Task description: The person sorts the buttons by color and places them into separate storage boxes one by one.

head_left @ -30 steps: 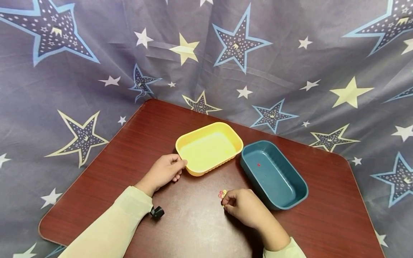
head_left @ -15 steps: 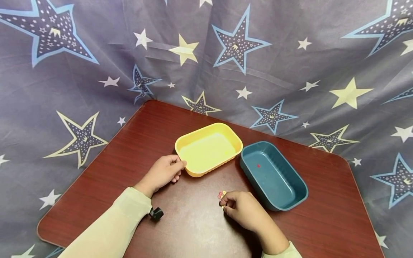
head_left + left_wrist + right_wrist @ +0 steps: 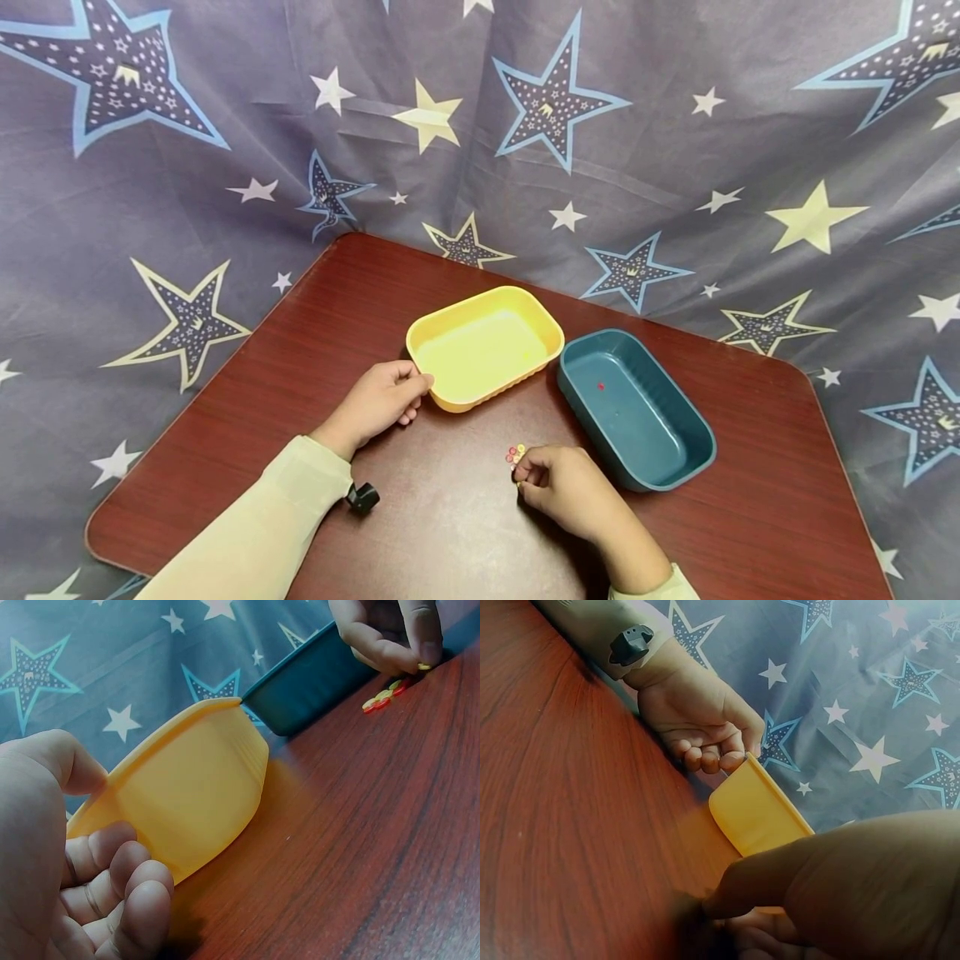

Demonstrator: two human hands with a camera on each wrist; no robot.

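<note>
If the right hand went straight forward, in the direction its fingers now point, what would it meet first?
Most likely the small red and yellow pieces on the table, just ahead of the right hand; its exact height is unclear.

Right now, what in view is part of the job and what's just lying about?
Likely in the job:
left hand, gripping the yellow tub
right hand, apparently pinching a yellow disc
red and yellow discs on the wood-grain table
blue-green tub, a small red piece inside

Likely not:
star-print curtain
black left-wrist device
</note>
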